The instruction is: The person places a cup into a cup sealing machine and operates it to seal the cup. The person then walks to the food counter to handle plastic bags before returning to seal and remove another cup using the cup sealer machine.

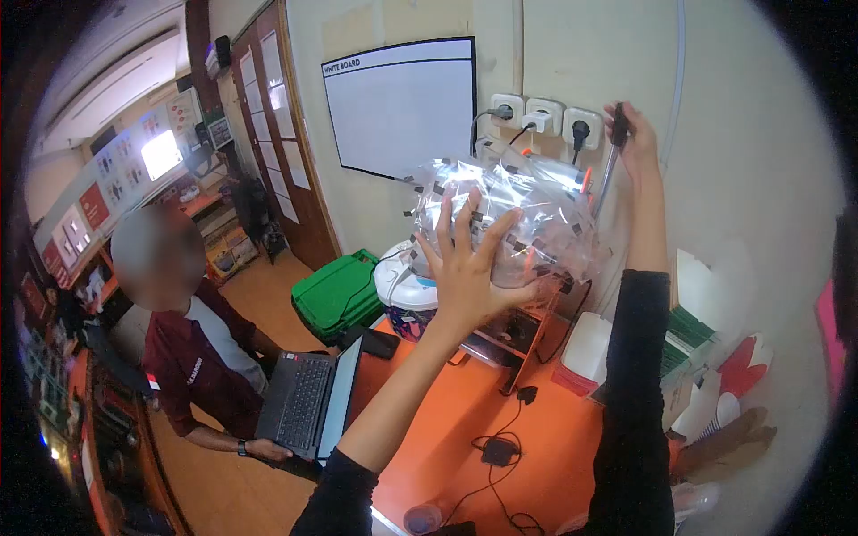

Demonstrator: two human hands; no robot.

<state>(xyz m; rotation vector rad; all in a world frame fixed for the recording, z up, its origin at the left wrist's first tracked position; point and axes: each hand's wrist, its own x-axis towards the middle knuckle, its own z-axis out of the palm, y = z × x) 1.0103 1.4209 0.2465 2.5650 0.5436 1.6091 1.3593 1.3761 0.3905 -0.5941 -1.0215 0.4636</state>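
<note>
My left hand (pixel 469 277) is spread wide over a crinkled clear plastic sheet (pixel 559 219) with small black clips or tabs along it. Its fingers appear to rest on the plastic, and no object is gripped in them. Up by the wall sockets, my right hand (pixel 638 138) is closed around the black handle of a long screwdriver (pixel 611 165). The metal shaft slants down beside the plastic's right edge; I cannot make out its tip. Beneath the plastic stands an orange frame (pixel 527 344), partly covered by the sheet and my left arm.
A person (pixel 201 357) at the left holds an open laptop (pixel 308 402). The orange table (pixel 429 447) carries a cable with an adapter (pixel 499 449), a white round appliance (pixel 402 281) and boxes (pixel 585 348). A green case (pixel 335 290) stands behind. Wall sockets (pixel 543 116) hold plugs.
</note>
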